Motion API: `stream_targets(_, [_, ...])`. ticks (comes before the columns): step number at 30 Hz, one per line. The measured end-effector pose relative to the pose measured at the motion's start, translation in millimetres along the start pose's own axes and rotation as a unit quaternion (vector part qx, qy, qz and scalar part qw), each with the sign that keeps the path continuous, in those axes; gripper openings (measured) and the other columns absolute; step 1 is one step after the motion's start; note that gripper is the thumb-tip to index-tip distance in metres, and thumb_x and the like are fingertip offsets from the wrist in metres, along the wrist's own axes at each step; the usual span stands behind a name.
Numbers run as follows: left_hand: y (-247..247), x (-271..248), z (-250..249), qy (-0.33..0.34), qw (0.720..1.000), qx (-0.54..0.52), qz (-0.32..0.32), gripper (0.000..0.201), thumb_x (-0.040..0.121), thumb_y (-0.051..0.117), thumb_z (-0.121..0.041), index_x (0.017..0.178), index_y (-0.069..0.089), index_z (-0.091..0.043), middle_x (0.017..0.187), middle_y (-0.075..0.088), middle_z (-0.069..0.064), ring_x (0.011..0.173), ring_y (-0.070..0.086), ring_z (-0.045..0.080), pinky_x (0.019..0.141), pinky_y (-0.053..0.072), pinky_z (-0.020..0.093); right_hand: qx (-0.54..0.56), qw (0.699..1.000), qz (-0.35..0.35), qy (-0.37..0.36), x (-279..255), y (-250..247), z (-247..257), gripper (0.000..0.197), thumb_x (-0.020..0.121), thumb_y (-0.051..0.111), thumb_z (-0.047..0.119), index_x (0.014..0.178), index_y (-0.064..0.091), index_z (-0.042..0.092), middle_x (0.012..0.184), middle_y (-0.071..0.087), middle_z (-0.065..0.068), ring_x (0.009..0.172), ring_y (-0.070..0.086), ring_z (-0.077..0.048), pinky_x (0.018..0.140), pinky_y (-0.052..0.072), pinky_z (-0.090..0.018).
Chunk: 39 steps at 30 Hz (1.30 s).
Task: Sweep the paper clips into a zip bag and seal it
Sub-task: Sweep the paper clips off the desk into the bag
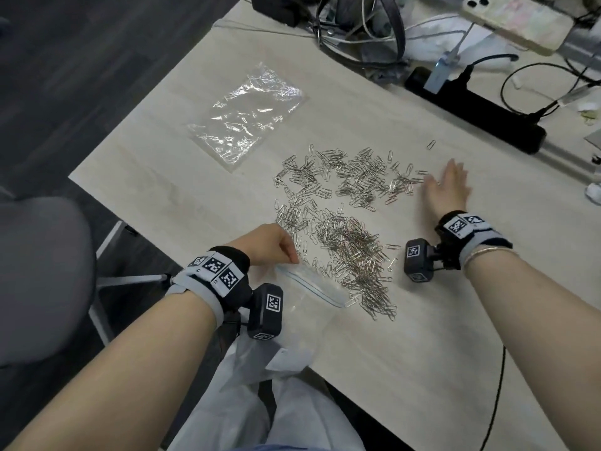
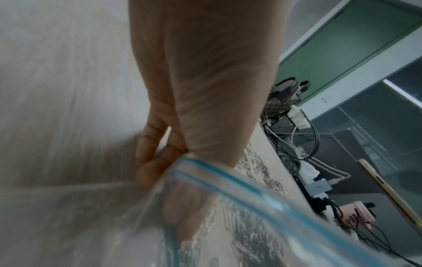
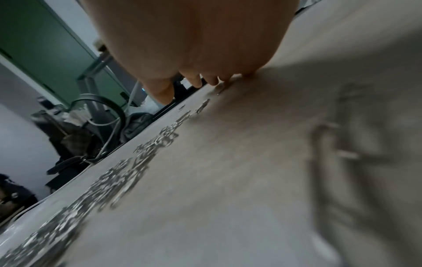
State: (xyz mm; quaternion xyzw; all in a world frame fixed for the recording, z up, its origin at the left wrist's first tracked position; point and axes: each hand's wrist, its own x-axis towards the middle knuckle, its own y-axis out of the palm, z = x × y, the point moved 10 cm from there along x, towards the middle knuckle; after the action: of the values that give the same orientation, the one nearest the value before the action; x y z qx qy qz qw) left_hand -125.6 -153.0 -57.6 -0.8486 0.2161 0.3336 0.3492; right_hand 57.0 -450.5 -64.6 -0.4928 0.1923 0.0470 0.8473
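A wide scatter of silver paper clips (image 1: 341, 209) covers the middle of the pale table (image 1: 406, 336). My left hand (image 1: 276, 244) pinches the blue-striped mouth of a clear zip bag (image 1: 312, 288) at the table's near edge, beside a dense heap of clips (image 1: 357, 255). Up close, the left wrist view has the bag's blue zip strip (image 2: 228, 178) held under my fingers (image 2: 148, 150), with clips (image 2: 258, 233) seen through the plastic. My right hand (image 1: 447, 187) lies flat with straight fingers on the table at the scatter's right side; its fingertips (image 3: 196, 82) touch down by the clips (image 3: 128, 171).
A second clear, crumpled plastic bag (image 1: 247, 117) lies at the far left of the table. A black power strip (image 1: 478, 109), cables, a phone (image 1: 517, 19) and a dark handbag (image 1: 357, 27) crowd the far edge. A grey chair (image 1: 42, 275) stands left of the table.
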Motion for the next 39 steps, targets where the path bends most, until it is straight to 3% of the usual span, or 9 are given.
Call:
stream_targets(6, [1.1,5.3,2.5,0.011,1.000,-0.013,0.015,0.010,0.079,0.070,-0.008,0.086,0.076,-0.012,0.094,0.075,-0.001,0.081,0.065,0.001,0.080,0.048,0.012,-0.035,0.998,0.019,-0.042,35.7,6.7,43.5,0.065,0.097,0.031,0.039,0.149,0.004,0.010,0.158,-0.002,-0.012,0.146,-0.005,-0.024,0.115,-0.007,-0.046])
stream_targets(9, [3.4,4.9,3.2,0.020,0.999,-0.024,0.032,0.011,0.078,0.071,-0.007,0.089,0.076,-0.008,0.096,0.075,0.002,0.066,0.058,-0.013,0.066,0.042,-0.002,-0.085,0.992,0.047,-0.080,35.1,23.1,66.9,0.064,0.097,0.025,0.043,0.149,0.005,0.012,0.158,-0.005,-0.011,0.145,-0.008,-0.025,0.116,-0.007,-0.047])
stream_targets(11, [2.1,5.8,4.0,0.016,0.999,-0.025,0.028,0.012,0.078,0.072,-0.008,0.089,0.076,-0.007,0.097,0.075,0.003,0.066,0.058,-0.010,0.063,0.040,-0.003,-0.100,0.986,0.067,-0.114,26.4,36.5,82.8,0.064,0.098,0.023,0.046,0.149,0.004,0.014,0.158,-0.007,-0.010,0.145,-0.010,-0.024,0.116,-0.009,-0.046])
stream_targets(18, [2.5,5.8,4.4,0.011,0.999,-0.030,0.021,0.010,0.079,0.072,-0.008,0.088,0.075,-0.009,0.094,0.075,0.002,0.055,0.056,-0.017,0.059,0.041,-0.002,-0.121,0.942,0.174,-0.260,-49.6,90.9,128.5,0.065,0.096,0.022,0.051,0.148,-0.003,0.021,0.156,-0.012,-0.004,0.144,-0.013,-0.020,0.115,-0.013,-0.040])
stream_targets(25, [1.6,2.4,0.6,0.009,1.000,-0.011,0.015,0.010,0.080,0.071,-0.009,0.089,0.075,-0.010,0.095,0.075,0.003,0.066,0.057,-0.005,0.060,0.042,-0.001,-0.108,0.894,0.257,-0.351,-130.9,122.1,135.0,0.063,0.098,0.029,0.044,0.149,0.004,0.018,0.157,-0.005,-0.005,0.145,-0.008,-0.016,0.114,-0.012,-0.030])
stream_targets(29, [1.6,2.0,0.8,0.013,1.000,-0.005,0.015,0.010,0.081,0.069,-0.009,0.089,0.075,-0.012,0.093,0.075,0.001,0.067,0.057,-0.004,0.065,0.043,0.007,-0.015,0.938,0.169,-0.302,-115.5,79.1,116.4,0.061,0.096,0.031,0.045,0.149,0.010,0.023,0.157,-0.002,0.004,0.143,-0.008,-0.010,0.114,-0.011,-0.030])
stream_targets(34, [0.4,2.4,-0.4,0.020,1.000,-0.004,0.010,0.010,0.079,0.071,-0.010,0.088,0.075,-0.011,0.095,0.074,0.002,0.070,0.057,-0.006,0.070,0.044,0.007,-0.036,0.993,0.021,-0.115,-45.5,13.2,41.5,0.060,0.099,0.034,0.034,0.149,0.008,0.016,0.158,-0.004,-0.007,0.145,-0.009,-0.021,0.116,-0.012,-0.040])
stream_targets(37, [0.6,1.4,-1.8,0.025,1.000,-0.009,0.008,0.010,0.080,0.070,-0.008,0.088,0.075,-0.010,0.096,0.074,0.002,0.071,0.058,-0.005,0.074,0.046,0.010,-0.063,0.997,0.024,-0.028,-23.4,4.6,4.6,0.060,0.099,0.028,0.038,0.150,0.006,0.015,0.158,-0.007,-0.010,0.145,-0.010,-0.023,0.116,-0.011,-0.045])
stream_targets(39, [0.1,0.4,-2.3,0.028,1.000,-0.007,0.005,0.009,0.080,0.070,-0.008,0.087,0.075,-0.011,0.097,0.074,0.003,0.074,0.060,0.000,0.082,0.049,0.018,-0.064,0.996,0.043,-0.039,-21.3,13.3,6.6,0.058,0.099,0.026,0.038,0.150,0.007,0.015,0.158,-0.007,-0.011,0.145,-0.011,-0.024,0.117,-0.010,-0.045])
